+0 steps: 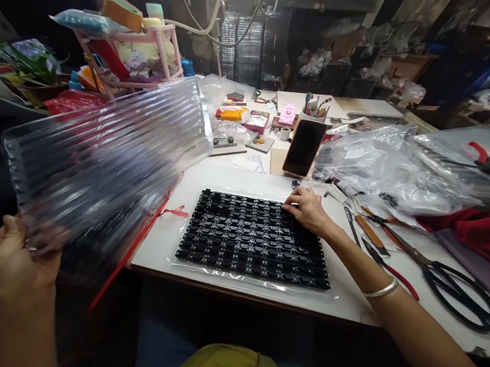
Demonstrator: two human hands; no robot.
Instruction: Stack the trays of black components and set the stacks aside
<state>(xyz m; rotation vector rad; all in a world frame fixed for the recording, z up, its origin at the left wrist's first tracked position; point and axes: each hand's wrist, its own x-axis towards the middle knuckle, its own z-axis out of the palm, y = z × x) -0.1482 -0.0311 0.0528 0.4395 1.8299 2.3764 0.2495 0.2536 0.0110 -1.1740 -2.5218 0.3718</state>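
On the left, my left hand [17, 263] grips the near corner of a clear ribbed plastic tray [108, 153], which is tilted up off the table and blurred. My right hand [307, 208], a bangle on its wrist, is at the back right of several rows of small black parts [254, 236]. Its fingers are bent together at the back row; whatever lies between them is hidden. The black parts lie in another clear tray [228, 277], flat on the white table near its front edge.
A phone [303, 148] stands upright behind the parts. Large black-handled scissors [457, 294], pliers and a cutter lie to the right, before a heap of clear plastic bags [390, 165]. Red ribbon [127, 261] hangs at the left edge. A pink rack [160, 45] stands behind.
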